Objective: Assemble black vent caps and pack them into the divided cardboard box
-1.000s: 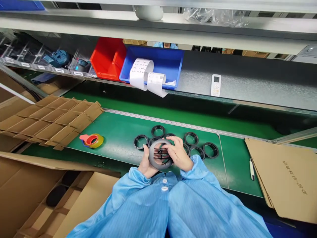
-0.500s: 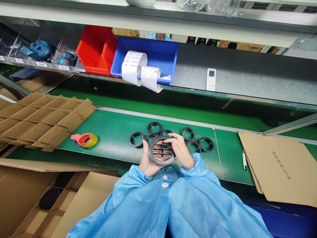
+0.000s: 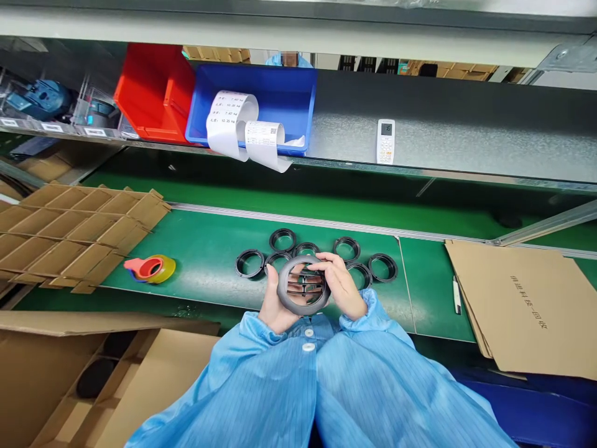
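Observation:
Both hands hold a round dark grey louvred ring (image 3: 303, 285), with thin horizontal slats across its opening. My left hand (image 3: 276, 300) grips it from below on the left side, and my right hand (image 3: 339, 284) holds its upper right rim with the fingers over the edge. Just beyond my hands, several black rubber-like rings (image 3: 282, 239) lie flat on the green workbench (image 3: 209, 255). Some of them are partly hidden behind the louvred ring and my right hand.
A tape dispenser (image 3: 150, 269) and cardboard dividers (image 3: 79, 236) are at left, with an open carton (image 3: 46, 379) below. A flat cardboard sheet (image 3: 517, 305) and a pen (image 3: 456, 295) are at right. On the shelf above stand a red bin (image 3: 153, 93), a blue bin (image 3: 252, 99) with paper labels (image 3: 228, 121), and a remote control (image 3: 385, 141).
The louvred ring has turned a little in my hands and now faces me more squarely. The whole scene has shifted slightly left and up in view as my head moved.

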Demonstrator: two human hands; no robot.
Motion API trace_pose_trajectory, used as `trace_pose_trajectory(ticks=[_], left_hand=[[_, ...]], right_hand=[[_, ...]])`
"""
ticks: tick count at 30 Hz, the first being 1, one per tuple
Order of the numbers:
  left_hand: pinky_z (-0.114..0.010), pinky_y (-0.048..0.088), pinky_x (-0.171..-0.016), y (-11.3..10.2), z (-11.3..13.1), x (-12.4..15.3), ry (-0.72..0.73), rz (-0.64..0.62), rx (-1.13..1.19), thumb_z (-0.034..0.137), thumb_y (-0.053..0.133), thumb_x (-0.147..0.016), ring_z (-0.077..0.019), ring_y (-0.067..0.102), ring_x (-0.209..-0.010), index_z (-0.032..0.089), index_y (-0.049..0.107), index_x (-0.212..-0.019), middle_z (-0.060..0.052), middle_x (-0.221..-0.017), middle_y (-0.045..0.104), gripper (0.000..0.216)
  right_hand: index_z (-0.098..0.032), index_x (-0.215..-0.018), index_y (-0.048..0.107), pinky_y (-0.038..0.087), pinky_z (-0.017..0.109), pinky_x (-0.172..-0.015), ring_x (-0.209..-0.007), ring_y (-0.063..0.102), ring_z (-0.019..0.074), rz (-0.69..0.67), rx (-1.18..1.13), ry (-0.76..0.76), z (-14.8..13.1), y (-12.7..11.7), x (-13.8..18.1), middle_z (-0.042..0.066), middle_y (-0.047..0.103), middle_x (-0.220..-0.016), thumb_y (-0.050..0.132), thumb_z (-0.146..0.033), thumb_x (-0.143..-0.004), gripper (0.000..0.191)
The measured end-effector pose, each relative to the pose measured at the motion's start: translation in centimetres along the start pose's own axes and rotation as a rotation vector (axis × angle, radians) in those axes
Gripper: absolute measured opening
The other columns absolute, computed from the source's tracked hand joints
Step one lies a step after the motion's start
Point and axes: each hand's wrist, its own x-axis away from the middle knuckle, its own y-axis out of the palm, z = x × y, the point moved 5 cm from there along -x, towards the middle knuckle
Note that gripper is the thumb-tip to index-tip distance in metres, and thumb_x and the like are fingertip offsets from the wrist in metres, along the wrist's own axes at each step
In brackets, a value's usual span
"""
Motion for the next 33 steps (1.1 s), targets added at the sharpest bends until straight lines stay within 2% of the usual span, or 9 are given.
trace_pose_trajectory(ticks=[7,15,23,30,33], left_hand=[[-0.065,0.039,-0.106,1.1,-0.4,-0.6,0.000,0.063,0.018,0.079,0.043,-0.085,-0.0401,0.055,-0.124,0.010,0.063,-0.124,-0.021,-0.123,0.066,0.081],[-0.065,0.038,-0.107,1.7,-0.4,-0.9,0.052,0.024,0.008,0.076,0.036,-0.090,-0.0399,0.053,-0.128,0.009,0.061,-0.129,-0.022,-0.131,0.063,0.081],[-0.060,0.038,-0.109,2.2,0.0,-1.1,0.114,0.017,-0.032,0.076,0.039,-0.089,-0.0397,0.057,-0.124,0.007,0.062,-0.126,-0.023,-0.127,0.065,0.081],[-0.060,0.035,-0.111,2.2,0.2,-1.0,0.135,0.043,-0.038,0.079,0.039,-0.087,-0.0381,0.055,-0.126,0.011,0.059,-0.133,-0.022,-0.129,0.064,0.084],[-0.063,0.034,-0.110,2.2,0.2,-0.8,0.129,0.019,-0.060,0.081,0.041,-0.084,-0.0399,0.055,-0.126,0.015,0.055,-0.138,-0.022,-0.130,0.063,0.087]], right_hand=[[-0.026,-0.115,0.071,0.036,0.044,-0.113,-0.127,0.048,0.0222,-0.009,-0.056,0.005,0.9,-0.9,-0.5,0.009,0.054,-0.132,0.030,-0.056,-0.103,0.052],[-0.025,-0.115,0.071,0.038,0.044,-0.113,-0.128,0.048,0.0227,-0.039,-0.107,-0.016,0.8,-1.3,-1.1,0.010,0.055,-0.131,0.031,-0.057,-0.103,0.052],[-0.024,-0.114,0.071,0.038,0.043,-0.113,-0.128,0.050,0.0228,-0.057,-0.135,-0.051,0.6,-1.4,-1.9,0.010,0.056,-0.130,0.031,-0.055,-0.103,0.051],[-0.025,-0.117,0.070,0.037,0.043,-0.113,-0.128,0.050,0.0225,-0.083,-0.141,-0.067,0.8,-1.0,-2.4,0.010,0.055,-0.132,0.030,-0.054,-0.103,0.051],[-0.025,-0.117,0.070,0.037,0.042,-0.114,-0.128,0.050,0.0219,-0.100,-0.152,-0.074,0.7,-0.9,-2.4,0.010,0.055,-0.132,0.030,-0.052,-0.104,0.050]])
